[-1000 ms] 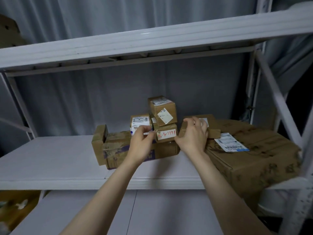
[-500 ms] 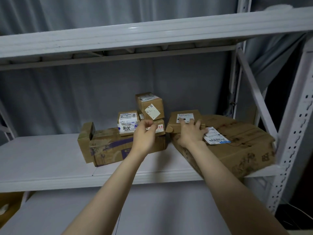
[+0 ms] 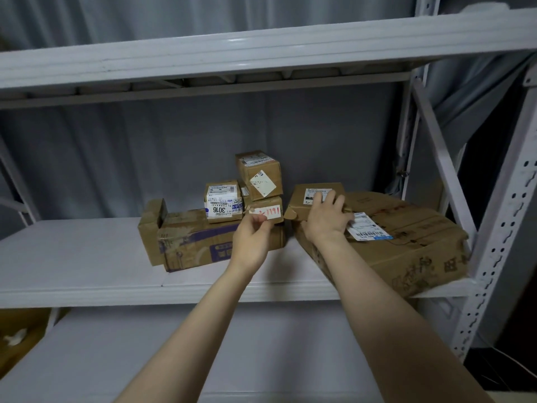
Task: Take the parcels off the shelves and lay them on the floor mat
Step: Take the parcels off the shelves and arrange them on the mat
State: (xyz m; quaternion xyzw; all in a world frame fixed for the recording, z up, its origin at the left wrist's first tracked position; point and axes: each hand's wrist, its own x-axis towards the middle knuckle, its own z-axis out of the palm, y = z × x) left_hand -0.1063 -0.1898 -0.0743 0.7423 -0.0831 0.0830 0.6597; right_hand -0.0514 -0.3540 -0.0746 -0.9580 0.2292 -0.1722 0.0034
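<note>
Since half a second ago, the right hand (image 3: 327,219) has slid further up the flat box (image 3: 302,203), its fingers now covering part of the white label, while the left hand (image 3: 252,242) has barely shifted.

Head view: a person reaches with both hands into a white shelf (image 3: 72,257). The right hand grips the flat box at its near right corner, fingers bent over the top. That box rests tilted on the big carton (image 3: 406,242), partly overhanging its left edge. The left hand's fingers are curled at the lower front edge of the red-numbered box (image 3: 274,206); whether they have hold of it cannot be told. That box sits directly above the fingertips, on the long carton (image 3: 197,242), with another small box (image 3: 258,175) stacked on top and a box marked 3016 (image 3: 223,202) just beside it.

The step appears to be lifting a parcel off. It would go best by raising the flat box clear first, since tugging the red-numbered one risks toppling the box above.
</note>
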